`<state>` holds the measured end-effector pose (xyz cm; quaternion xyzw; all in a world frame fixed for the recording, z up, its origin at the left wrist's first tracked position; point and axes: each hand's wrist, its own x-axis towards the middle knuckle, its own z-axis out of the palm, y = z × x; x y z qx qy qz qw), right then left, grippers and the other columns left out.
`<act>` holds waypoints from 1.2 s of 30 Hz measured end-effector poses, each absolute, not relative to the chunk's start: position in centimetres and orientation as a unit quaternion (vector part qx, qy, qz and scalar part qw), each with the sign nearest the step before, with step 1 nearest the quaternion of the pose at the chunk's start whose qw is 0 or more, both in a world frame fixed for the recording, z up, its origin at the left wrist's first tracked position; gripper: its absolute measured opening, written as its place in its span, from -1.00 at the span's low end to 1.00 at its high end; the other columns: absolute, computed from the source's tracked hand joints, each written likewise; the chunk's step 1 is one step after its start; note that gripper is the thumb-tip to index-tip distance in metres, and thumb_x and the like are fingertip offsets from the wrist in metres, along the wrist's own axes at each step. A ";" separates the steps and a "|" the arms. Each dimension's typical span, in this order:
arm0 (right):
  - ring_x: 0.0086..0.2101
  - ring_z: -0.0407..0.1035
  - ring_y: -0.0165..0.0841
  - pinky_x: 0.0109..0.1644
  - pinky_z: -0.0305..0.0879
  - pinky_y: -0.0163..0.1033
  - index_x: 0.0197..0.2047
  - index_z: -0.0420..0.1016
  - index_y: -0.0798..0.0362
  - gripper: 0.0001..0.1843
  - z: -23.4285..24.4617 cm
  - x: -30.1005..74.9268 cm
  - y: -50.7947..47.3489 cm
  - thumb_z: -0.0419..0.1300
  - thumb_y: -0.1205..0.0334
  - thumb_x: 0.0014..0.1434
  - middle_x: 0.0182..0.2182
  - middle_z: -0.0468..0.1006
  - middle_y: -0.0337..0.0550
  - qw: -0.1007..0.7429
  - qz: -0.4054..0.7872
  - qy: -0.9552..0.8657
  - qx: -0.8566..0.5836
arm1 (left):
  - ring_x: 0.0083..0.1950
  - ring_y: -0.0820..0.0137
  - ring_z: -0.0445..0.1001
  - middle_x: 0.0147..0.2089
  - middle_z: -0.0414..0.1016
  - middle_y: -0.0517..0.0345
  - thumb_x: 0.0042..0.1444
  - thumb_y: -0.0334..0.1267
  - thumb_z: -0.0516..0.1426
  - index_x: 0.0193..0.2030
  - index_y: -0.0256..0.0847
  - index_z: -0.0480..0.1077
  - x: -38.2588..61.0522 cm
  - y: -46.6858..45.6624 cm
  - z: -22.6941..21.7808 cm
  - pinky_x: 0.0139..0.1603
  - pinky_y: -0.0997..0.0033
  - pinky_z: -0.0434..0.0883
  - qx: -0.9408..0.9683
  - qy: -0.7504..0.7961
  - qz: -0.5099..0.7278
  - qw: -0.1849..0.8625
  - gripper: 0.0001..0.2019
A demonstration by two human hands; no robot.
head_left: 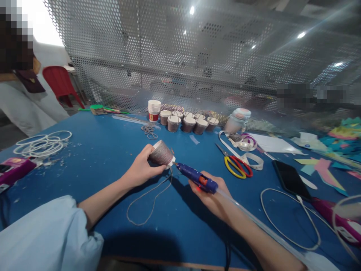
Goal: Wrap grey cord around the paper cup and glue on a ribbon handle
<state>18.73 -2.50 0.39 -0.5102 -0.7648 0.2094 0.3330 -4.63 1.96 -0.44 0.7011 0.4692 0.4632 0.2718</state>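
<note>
My left hand point(141, 168) grips a small paper cup point(162, 153) that is tilted on its side and wound with grey twine. From the cup's right end a loose length of grey twine point(149, 220) hangs down and loops across the blue table. In my right hand point(214, 190) is a blue glue gun point(194, 175), its nozzle pointing left at the cup's white edge. The tip is at or very near that edge; whether it touches I cannot tell. A clear glue stick point(239, 207) trails from the gun's back end over my right forearm.
Several twine-wrapped cups point(188, 123) and a paper cup stack point(153, 111) stand at the back. Scissors point(237, 163), measuring tape point(254, 161) and a phone point(290, 178) lie right. White cord point(42, 145) is coiled left. A person point(25, 98) stands at far left.
</note>
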 end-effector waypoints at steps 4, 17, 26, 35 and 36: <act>-0.60 0.25 -0.45 -0.47 0.18 -0.34 -0.49 0.34 0.03 -0.78 0.5 18.7 -2.7 0.11 0.13 0.14 -0.61 0.41 -0.27 0.317 0.219 -0.782 -0.490 | -0.30 0.41 0.30 -0.34 0.24 0.25 -0.07 -0.20 0.25 -0.32 -0.20 0.25 -4.8 2.1 -0.6 -0.26 0.39 0.26 0.705 0.466 0.452 0.285 -0.74; -0.62 0.10 -0.50 -0.52 0.11 -0.35 -0.53 0.30 0.05 -0.74 0.8 18.7 -2.5 0.13 0.09 0.09 -0.65 0.29 -0.32 0.319 0.242 -0.763 -0.508 | -0.29 0.41 0.30 -0.33 0.22 0.25 -0.06 -0.20 0.26 -0.30 -0.21 0.26 -5.4 2.4 -0.5 -0.25 0.39 0.25 0.715 0.453 0.421 0.326 -0.73; -0.62 0.03 -0.51 -0.56 0.05 -0.35 -0.54 0.29 0.05 -0.74 1.9 18.7 -2.2 0.18 0.07 0.02 -0.67 0.22 -0.34 0.340 0.333 -0.690 -0.546 | -0.27 0.39 0.32 -0.32 0.25 0.24 -0.05 -0.17 0.27 -0.27 -0.21 0.27 -5.8 2.7 -0.7 -0.23 0.37 0.27 0.721 0.441 0.409 0.344 -0.70; -0.63 0.03 -0.49 -0.57 -0.02 -0.33 -0.61 0.26 0.04 -0.65 2.1 18.9 -2.2 0.19 -0.04 -0.04 -0.70 0.18 -0.33 0.290 0.346 -0.661 -0.600 | -0.24 0.37 0.35 -0.29 0.28 0.21 -0.06 -0.18 0.25 -0.24 -0.20 0.28 -5.8 2.7 -0.7 -0.18 0.35 0.30 0.727 0.433 0.401 0.350 -0.71; -0.63 0.04 -0.49 -0.57 -0.01 -0.33 -0.60 0.27 0.04 -0.64 2.2 18.9 -2.2 0.19 -0.05 -0.04 -0.70 0.19 -0.33 0.282 0.346 -0.658 -0.606 | -0.23 0.37 0.36 -0.29 0.28 0.21 -0.06 -0.18 0.25 -0.24 -0.20 0.28 -5.8 2.7 -0.7 -0.18 0.36 0.30 0.727 0.435 0.400 0.350 -0.71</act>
